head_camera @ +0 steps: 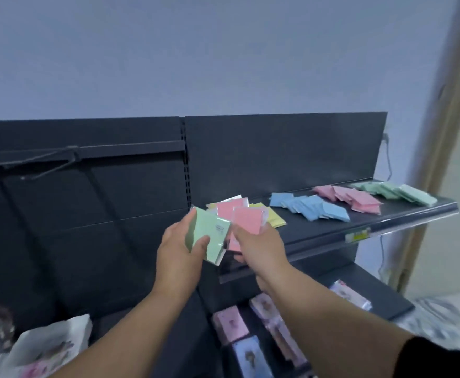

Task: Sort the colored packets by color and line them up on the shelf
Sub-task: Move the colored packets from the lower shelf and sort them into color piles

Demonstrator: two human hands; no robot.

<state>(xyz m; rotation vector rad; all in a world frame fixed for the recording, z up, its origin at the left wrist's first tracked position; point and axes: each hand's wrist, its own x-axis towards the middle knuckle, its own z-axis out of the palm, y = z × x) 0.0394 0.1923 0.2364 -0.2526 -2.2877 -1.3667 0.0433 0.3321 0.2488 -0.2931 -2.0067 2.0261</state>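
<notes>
Two colours parted over the shelf's left end
The left hand pinched a green packet between thumb and fingers, and the right hand gripped a pink packet above the mixed pile, seemingly separating colours for the blue row, pink row and green row further right.

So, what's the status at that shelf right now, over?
Left hand grips a green packet, right hand holds a pink packet. Blue row, pink row, green row laid on shelf. Mixed pile unsorted beside the hands. Nothing blocking rows.
</notes>
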